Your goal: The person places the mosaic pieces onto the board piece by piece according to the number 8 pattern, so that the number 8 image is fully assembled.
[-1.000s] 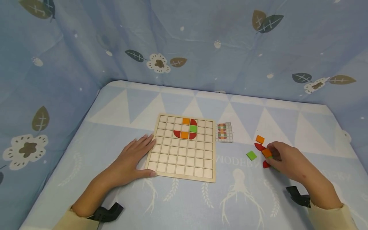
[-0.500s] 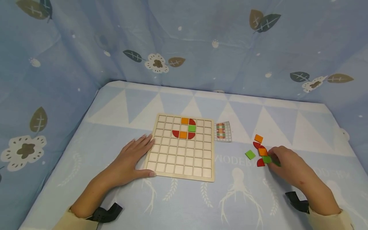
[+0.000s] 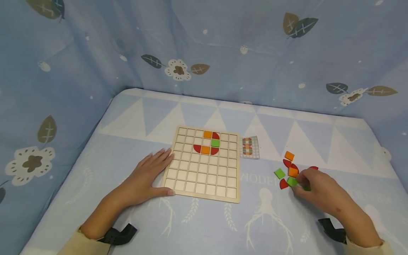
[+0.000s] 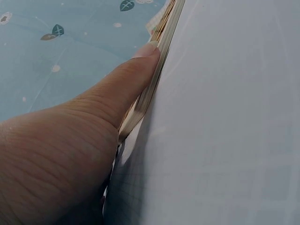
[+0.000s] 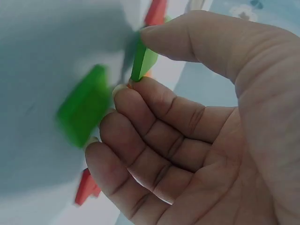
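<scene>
My left hand (image 3: 149, 177) lies with fingers spread along the left edge of a wooden grid board (image 3: 200, 193); in the left wrist view its thumb (image 4: 126, 77) rests against the board's edge (image 4: 161, 61). Orange, red and green pieces sit in the board's upper cells. At the right, my right hand (image 3: 322, 187) pinches a green square tile (image 5: 143, 58) between thumb and index finger. Another green tile (image 5: 84, 108) lies below the curled other fingers. Around the fingertips are an orange square (image 3: 293, 172), a red quarter-circle (image 3: 283, 183) and a green square (image 3: 279, 173).
A small pattern card (image 3: 250, 147) lies against the board's right edge. Farther back in the loose pile is another orange square (image 3: 289, 156); a red piece (image 3: 313, 167) shows behind the right hand. A patterned curtain (image 3: 223, 53) hangs behind the table.
My right hand has left the orange square and now pinches a green tile. That green tile and a red piece have shifted left. The left hand stays on the board.
</scene>
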Tool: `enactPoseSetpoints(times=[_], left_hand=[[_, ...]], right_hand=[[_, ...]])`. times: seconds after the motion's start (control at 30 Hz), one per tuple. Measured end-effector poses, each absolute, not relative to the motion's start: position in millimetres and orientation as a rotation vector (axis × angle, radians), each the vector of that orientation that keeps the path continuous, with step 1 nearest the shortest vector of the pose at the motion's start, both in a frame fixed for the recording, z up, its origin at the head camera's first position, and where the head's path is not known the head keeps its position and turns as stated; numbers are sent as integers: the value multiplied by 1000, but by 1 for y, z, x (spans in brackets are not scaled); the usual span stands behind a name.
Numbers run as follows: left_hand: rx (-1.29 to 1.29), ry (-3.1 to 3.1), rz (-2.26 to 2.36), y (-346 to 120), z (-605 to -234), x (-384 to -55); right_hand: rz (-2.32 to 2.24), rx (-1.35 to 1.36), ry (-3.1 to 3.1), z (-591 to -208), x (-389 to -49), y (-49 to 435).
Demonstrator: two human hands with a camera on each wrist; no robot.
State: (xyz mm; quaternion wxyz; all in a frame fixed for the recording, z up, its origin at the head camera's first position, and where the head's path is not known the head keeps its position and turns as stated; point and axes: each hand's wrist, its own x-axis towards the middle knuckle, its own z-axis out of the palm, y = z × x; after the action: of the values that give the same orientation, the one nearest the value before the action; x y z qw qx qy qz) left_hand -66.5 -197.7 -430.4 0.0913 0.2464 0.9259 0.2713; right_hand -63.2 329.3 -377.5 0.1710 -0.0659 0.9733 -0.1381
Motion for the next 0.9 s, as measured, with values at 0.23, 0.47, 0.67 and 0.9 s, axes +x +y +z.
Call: enactPoseSetpoints(times=[0.23,0.47,0.67,0.9], left_hand=[[733,2764,794,-200,-429,-65],[712,2747,807,-197,-431,-66],[714,2738,803,-197,-431,-65],[698,2755,793,-200,-431,-66]], right_hand=[[-471,-389,2853,-363,-66,293],[-533,-566,2875,-354,-93,237],[-532,-682,2852,-361,-126,191],[-531,-830,2824,-364,-160,145]])
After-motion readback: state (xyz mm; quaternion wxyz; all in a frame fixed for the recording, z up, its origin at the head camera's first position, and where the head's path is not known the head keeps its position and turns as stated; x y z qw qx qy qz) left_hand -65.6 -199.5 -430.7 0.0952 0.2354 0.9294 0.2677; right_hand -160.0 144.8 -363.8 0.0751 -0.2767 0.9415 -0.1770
